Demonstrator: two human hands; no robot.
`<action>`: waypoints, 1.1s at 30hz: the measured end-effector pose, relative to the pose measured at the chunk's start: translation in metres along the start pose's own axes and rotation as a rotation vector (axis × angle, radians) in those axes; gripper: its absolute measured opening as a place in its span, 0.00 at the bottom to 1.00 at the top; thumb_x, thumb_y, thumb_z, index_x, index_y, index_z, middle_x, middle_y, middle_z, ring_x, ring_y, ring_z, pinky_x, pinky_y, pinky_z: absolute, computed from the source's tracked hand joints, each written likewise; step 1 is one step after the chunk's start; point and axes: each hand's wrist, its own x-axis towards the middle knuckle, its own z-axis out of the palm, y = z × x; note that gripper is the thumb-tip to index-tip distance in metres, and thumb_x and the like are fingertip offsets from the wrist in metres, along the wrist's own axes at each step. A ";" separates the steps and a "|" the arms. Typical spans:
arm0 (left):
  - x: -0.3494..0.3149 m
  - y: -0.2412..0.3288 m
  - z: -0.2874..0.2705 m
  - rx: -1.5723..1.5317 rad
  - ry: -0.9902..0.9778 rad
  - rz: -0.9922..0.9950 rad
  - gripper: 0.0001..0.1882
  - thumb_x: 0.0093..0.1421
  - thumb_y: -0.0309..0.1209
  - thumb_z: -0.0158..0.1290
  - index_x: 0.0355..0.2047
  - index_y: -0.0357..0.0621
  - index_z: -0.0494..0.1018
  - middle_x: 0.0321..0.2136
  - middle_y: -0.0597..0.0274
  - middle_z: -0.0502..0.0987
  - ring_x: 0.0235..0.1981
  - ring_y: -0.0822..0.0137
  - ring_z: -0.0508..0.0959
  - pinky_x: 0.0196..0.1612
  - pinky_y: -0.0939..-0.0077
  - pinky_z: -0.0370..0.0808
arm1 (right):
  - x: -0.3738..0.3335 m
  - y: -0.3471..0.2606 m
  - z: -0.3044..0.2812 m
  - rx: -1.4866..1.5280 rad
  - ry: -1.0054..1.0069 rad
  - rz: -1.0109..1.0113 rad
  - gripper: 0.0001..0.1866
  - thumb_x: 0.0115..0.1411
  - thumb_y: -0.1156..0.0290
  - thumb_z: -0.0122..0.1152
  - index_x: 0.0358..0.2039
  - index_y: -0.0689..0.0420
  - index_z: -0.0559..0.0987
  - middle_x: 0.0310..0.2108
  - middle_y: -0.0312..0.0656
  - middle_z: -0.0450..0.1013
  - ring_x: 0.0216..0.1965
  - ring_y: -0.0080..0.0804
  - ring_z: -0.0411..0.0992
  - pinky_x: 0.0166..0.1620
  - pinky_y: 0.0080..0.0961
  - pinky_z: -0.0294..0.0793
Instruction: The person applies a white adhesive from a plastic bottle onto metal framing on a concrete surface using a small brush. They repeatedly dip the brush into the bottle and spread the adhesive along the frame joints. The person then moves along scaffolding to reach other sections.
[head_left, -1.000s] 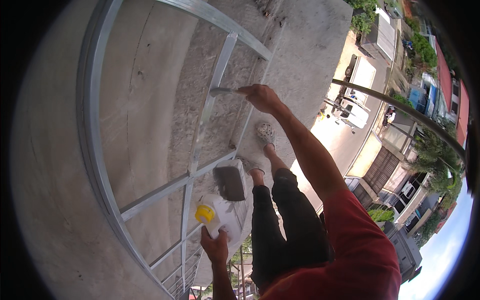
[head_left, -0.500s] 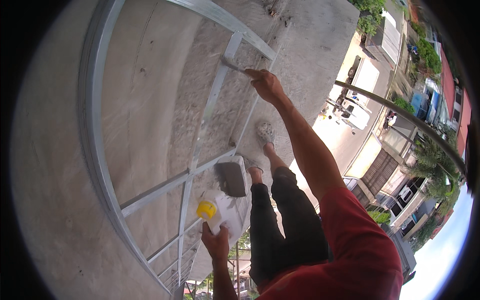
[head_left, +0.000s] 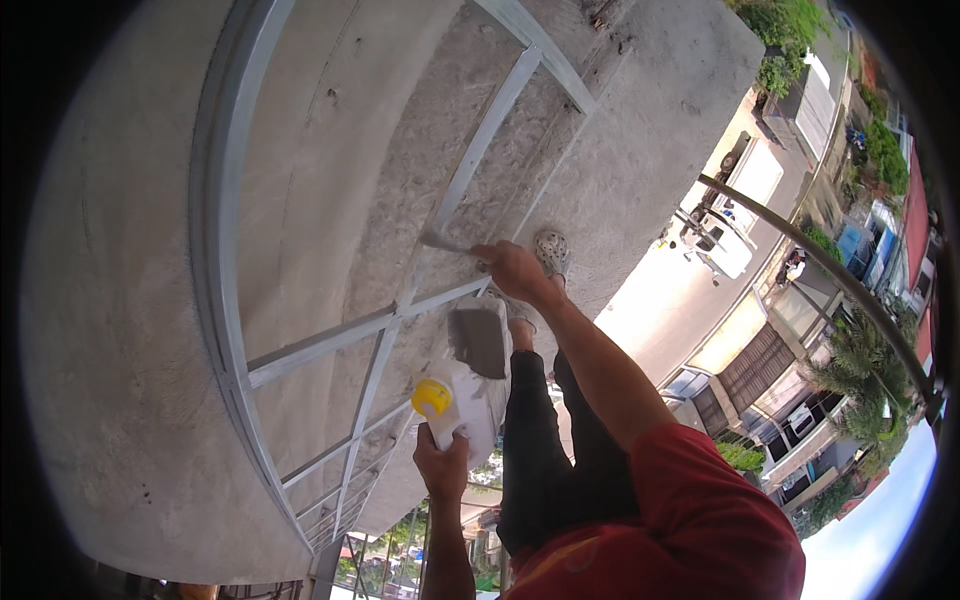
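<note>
My right hand (head_left: 515,270) is closed around the handle of a paintbrush (head_left: 450,244). The brush's bristle end lies against a narrow bar of the grey metal frame (head_left: 487,128), a little above where it meets a crossbar. Lower down, my left hand (head_left: 441,462) grips a white plastic container (head_left: 463,410). A round yellow part (head_left: 431,397), perhaps a cap, sits at its upper left. What the container holds is hidden. Part of the brush handle is covered by my right fingers.
A grey concrete wall (head_left: 120,300) stands behind the frame. My foot in a clog (head_left: 551,252) rests on a concrete ledge (head_left: 660,110). Beside my legs is a block with a dark grey face (head_left: 478,342). Beyond the ledge, a white truck (head_left: 722,245) stands on a road below.
My right hand has drawn the brush down along the bar, nearer to the crossbar and my left hand. The left hand keeps its hold on the container. The whole view has shifted somewhat.
</note>
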 end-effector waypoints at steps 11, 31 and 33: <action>-0.001 -0.014 0.001 -0.010 0.009 0.020 0.10 0.52 0.22 0.55 0.36 0.33 0.71 0.25 0.54 0.78 0.23 0.67 0.79 0.26 0.71 0.75 | 0.075 0.024 -0.075 0.373 0.712 0.295 0.25 0.63 0.66 0.50 0.61 0.54 0.71 0.38 0.48 0.78 0.33 0.27 0.73 0.41 0.26 0.72; -0.010 -0.019 -0.002 -0.020 0.016 -0.026 0.11 0.51 0.22 0.56 0.35 0.33 0.72 0.28 0.51 0.80 0.26 0.63 0.82 0.30 0.69 0.78 | 0.100 -0.032 -0.208 -0.408 0.687 -0.189 0.18 0.57 0.72 0.53 0.47 0.44 0.82 0.36 0.50 0.77 0.37 0.51 0.78 0.41 0.44 0.78; -0.010 -0.030 -0.001 0.000 0.026 -0.019 0.11 0.50 0.22 0.57 0.35 0.34 0.72 0.28 0.51 0.80 0.26 0.62 0.82 0.30 0.69 0.78 | 0.113 -0.059 -0.221 -0.625 0.585 -0.243 0.15 0.57 0.72 0.54 0.44 0.48 0.83 0.37 0.49 0.77 0.38 0.49 0.78 0.41 0.43 0.79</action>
